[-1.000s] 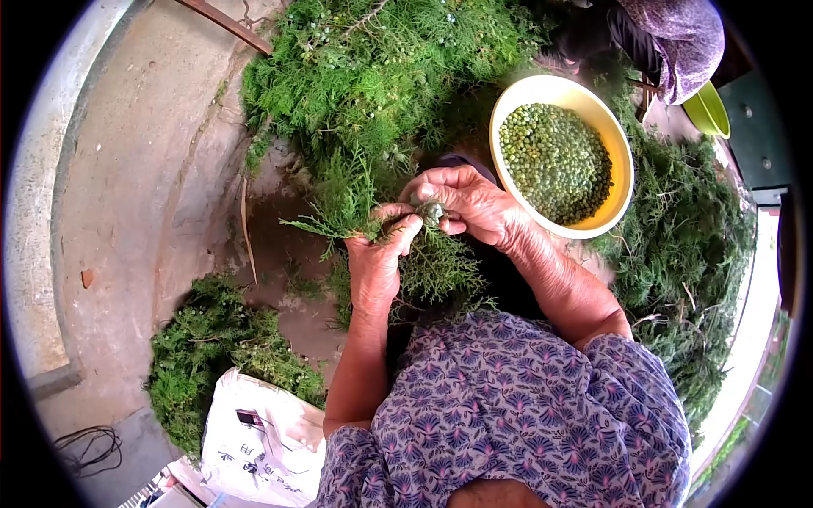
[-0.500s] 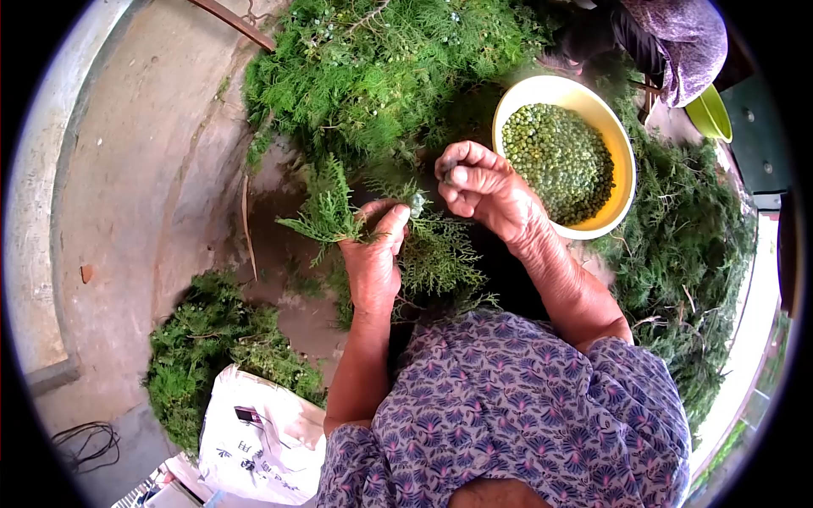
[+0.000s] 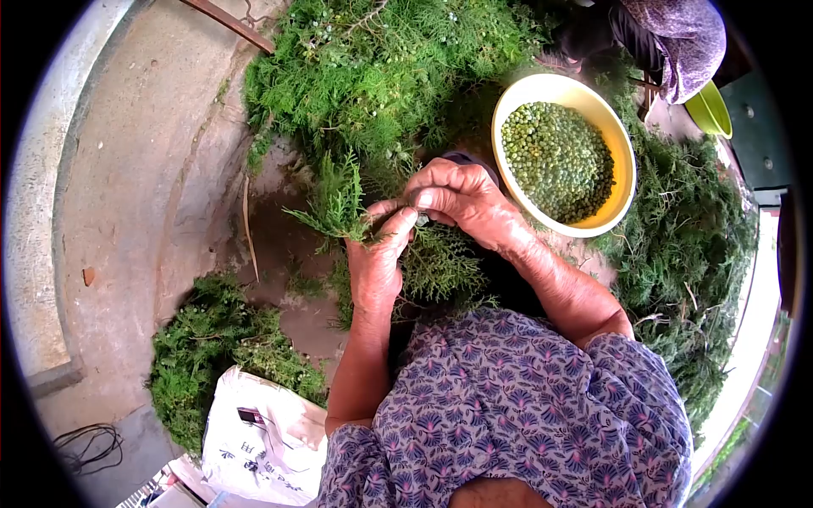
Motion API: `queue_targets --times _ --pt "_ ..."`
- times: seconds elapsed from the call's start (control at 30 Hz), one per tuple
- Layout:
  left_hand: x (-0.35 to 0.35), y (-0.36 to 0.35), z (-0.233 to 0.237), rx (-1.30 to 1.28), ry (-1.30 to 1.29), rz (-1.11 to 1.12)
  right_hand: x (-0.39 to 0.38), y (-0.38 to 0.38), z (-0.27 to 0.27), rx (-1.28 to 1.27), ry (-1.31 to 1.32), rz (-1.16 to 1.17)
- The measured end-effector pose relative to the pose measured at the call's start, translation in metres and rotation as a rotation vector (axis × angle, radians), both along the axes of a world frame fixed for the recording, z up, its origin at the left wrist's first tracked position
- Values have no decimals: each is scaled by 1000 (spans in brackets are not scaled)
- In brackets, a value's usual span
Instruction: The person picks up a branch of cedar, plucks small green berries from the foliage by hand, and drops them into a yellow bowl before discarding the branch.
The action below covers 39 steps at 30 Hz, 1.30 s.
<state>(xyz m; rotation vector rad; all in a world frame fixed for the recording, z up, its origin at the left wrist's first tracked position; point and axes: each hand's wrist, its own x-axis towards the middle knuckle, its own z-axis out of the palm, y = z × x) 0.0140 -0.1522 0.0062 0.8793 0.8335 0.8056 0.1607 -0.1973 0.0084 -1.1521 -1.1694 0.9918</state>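
Pinched between the thumb and fingers of my left hand (image 3: 378, 245) is a green leafy sprig (image 3: 343, 203), whose fronds stick out on both sides. My right hand (image 3: 461, 203) meets it at the sprig, thumb and fingers closed together. A pale bluish berry (image 3: 423, 218) shows just under the touching fingertips; what else the right fingers grip is hidden. Right of my right hand stands a cream-yellow basin (image 3: 625, 152) holding many small green berries (image 3: 555, 157).
A large heap of green branches (image 3: 381, 76) lies ahead, another (image 3: 677, 245) at the right, a smaller one (image 3: 203, 347) at lower left beside a white sack (image 3: 254, 440). Another person (image 3: 677, 38) sits at upper right, near a green basin (image 3: 710, 110).
My right hand has moved left and slightly down, from beside the basin to the sprig, and now touches my left fingertips. My left hand has barely moved.
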Motion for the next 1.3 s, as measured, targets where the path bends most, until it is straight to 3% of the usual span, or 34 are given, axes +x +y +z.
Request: queue_targets --times 0.07,0.13,0.2,0.37,0.43,0.67,0.93,1.03,1.13,1.2,1.3 --pt "2 1 4 -59 -55 -34 -2 -1 3 -318 671 44" --pt "1 2 1 -99 -74 -43 -3 0 -6 -329 783 41" --pt "1 3 -2 -73 -136 -18 4 2 -11 -255 1109 113" --pt "0 3 -4 -96 -156 100 9 -1 -2 -239 1003 6" --pt "6 -1 5 -194 -29 274 10 -2 -4 -312 912 37" --pt "3 1 -1 -34 -83 137 -9 1 1 -334 421 36" --pt "-11 8 -1 -100 -137 -96 3 -1 -8 -385 719 188" --pt "-18 12 -20 -65 -291 -237 22 -5 -1 -358 693 69" --pt "-25 9 -13 -79 -244 -232 46 -11 2 -283 630 -186" --pt "-30 7 -11 -100 -168 -220 68 -21 4 -344 338 -398" --pt "-35 3 -17 -76 -332 -129 109 -38 -18 -384 -18 -643"
